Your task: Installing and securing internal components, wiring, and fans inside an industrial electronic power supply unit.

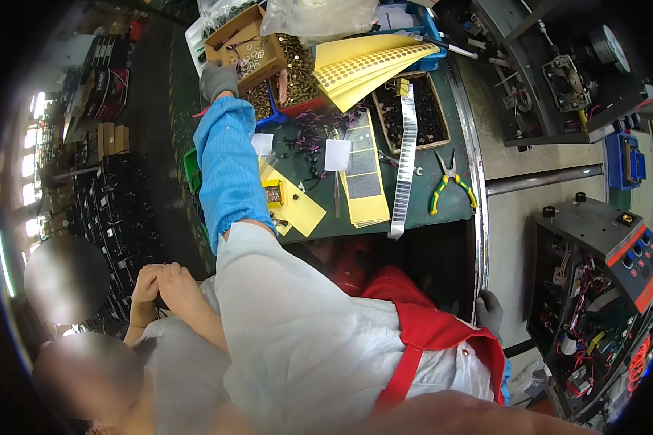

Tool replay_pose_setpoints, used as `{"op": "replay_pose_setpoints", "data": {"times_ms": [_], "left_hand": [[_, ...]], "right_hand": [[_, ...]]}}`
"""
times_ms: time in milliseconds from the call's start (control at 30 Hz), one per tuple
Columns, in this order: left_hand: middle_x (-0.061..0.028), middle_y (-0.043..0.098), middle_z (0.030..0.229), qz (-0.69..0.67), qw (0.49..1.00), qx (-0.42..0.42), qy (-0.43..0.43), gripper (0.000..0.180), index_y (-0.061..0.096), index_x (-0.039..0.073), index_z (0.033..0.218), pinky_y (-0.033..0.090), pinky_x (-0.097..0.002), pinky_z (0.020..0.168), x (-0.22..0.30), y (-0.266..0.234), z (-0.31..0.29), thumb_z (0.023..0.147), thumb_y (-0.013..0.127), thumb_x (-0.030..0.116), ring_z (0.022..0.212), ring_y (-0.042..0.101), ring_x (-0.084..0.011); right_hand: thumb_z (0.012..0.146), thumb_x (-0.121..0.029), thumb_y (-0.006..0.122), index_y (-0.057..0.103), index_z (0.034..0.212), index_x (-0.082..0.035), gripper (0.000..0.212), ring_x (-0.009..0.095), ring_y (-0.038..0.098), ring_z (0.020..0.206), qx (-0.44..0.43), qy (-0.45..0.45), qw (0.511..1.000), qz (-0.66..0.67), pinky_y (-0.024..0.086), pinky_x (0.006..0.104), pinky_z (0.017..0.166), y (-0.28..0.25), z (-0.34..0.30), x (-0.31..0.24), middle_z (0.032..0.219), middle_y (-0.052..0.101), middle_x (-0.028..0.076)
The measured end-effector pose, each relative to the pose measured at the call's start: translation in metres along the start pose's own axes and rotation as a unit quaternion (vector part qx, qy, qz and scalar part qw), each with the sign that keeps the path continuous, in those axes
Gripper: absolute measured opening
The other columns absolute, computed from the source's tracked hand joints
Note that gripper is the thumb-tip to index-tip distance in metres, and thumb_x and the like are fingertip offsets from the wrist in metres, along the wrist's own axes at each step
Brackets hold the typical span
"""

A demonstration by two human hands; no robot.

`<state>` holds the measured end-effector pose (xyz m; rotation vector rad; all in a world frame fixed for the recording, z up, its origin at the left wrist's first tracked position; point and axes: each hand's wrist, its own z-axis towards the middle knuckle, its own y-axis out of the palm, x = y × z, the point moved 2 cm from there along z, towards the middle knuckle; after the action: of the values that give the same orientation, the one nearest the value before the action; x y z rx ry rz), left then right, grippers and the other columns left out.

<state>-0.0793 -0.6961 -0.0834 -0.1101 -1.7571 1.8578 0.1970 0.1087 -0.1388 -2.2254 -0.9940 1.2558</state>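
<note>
My left hand, in a grey glove under a blue sleeve, is stretched out to the far left of the bench. Its fingers close on the near left corner of a small cardboard box that holds pale rings. The box leans over a bin of brass-coloured small parts. A thin red object shows beside my wrist, too small to name. My right hand, also gloved in grey, is low at the right beside the bench's metal edge. Its fingers are mostly hidden.
On the green bench lie pliers, a printed strip with a yellow clip, yellow sticker sheets, and a tray of dark parts. An opened machine housing stands right. Another person's clasped hands are at left.
</note>
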Motion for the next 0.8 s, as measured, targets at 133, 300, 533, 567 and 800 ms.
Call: {"op": "replay_pose_setpoints", "data": {"times_ms": [133, 300, 533, 567, 800], "left_hand": [[-0.0132, 0.067, 0.122, 0.057, 0.995, -0.069, 0.033, 0.042, 0.071, 0.016, 0.116, 0.049, -0.0403, 0.099, -0.013, 0.005, 0.014, 0.076, 0.072, 0.031, 0.116, 0.063, -0.0307], [-0.0137, 0.068, 0.119, 0.073, 0.993, -0.093, 0.029, 0.035, 0.073, 0.016, 0.113, 0.049, -0.041, 0.097, -0.004, 0.017, 0.008, 0.08, 0.068, 0.03, 0.114, 0.063, -0.0318], [-0.0114, 0.068, 0.121, 0.02, 0.997, -0.057, 0.046, 0.034, 0.072, 0.02, 0.115, 0.049, -0.0396, 0.096, -0.03, 0.026, 0.022, 0.083, 0.063, 0.027, 0.113, 0.064, -0.0306], [-0.0109, 0.068, 0.121, 0.015, 0.996, -0.049, 0.067, 0.035, 0.072, 0.02, 0.116, 0.049, -0.0395, 0.096, -0.029, 0.03, 0.023, 0.083, 0.063, 0.026, 0.113, 0.064, -0.0304], [-0.0125, 0.072, 0.109, 0.096, 0.983, -0.103, 0.116, 0.028, 0.076, 0.017, 0.104, 0.051, -0.0396, 0.093, -0.006, 0.029, 0.019, 0.083, 0.06, 0.024, 0.105, 0.067, -0.0313]], "right_hand": [[0.09, -0.016, 0.059, 0.066, 0.111, -0.001, 0.027, 0.032, 0.067, 0.097, -0.023, -0.025, 0.999, -0.004, 0.052, 0.0387, 0.087, 0.008, 0.015, -0.015, 0.103, 0.068, 0.018], [0.089, -0.011, 0.06, 0.065, 0.114, 0.003, 0.029, 0.025, 0.067, 0.098, -0.032, -0.02, 0.999, 0.001, 0.051, 0.0342, 0.089, 0.003, 0.017, -0.03, 0.104, 0.069, 0.016], [0.089, -0.012, 0.061, 0.065, 0.113, 0.001, 0.027, 0.025, 0.067, 0.095, -0.054, -0.038, 0.997, -0.027, 0.051, 0.0348, 0.087, 0.003, 0.025, -0.039, 0.102, 0.069, 0.016], [0.089, -0.012, 0.061, 0.065, 0.113, 0.001, 0.027, 0.025, 0.067, 0.095, -0.051, -0.042, 0.997, -0.027, 0.051, 0.035, 0.087, 0.003, 0.026, -0.039, 0.102, 0.069, 0.016], [0.089, -0.012, 0.061, 0.065, 0.112, 0.0, 0.027, 0.027, 0.067, 0.093, -0.053, -0.044, 0.997, -0.046, 0.051, 0.0356, 0.085, 0.001, 0.033, -0.048, 0.1, 0.068, 0.017]]}}
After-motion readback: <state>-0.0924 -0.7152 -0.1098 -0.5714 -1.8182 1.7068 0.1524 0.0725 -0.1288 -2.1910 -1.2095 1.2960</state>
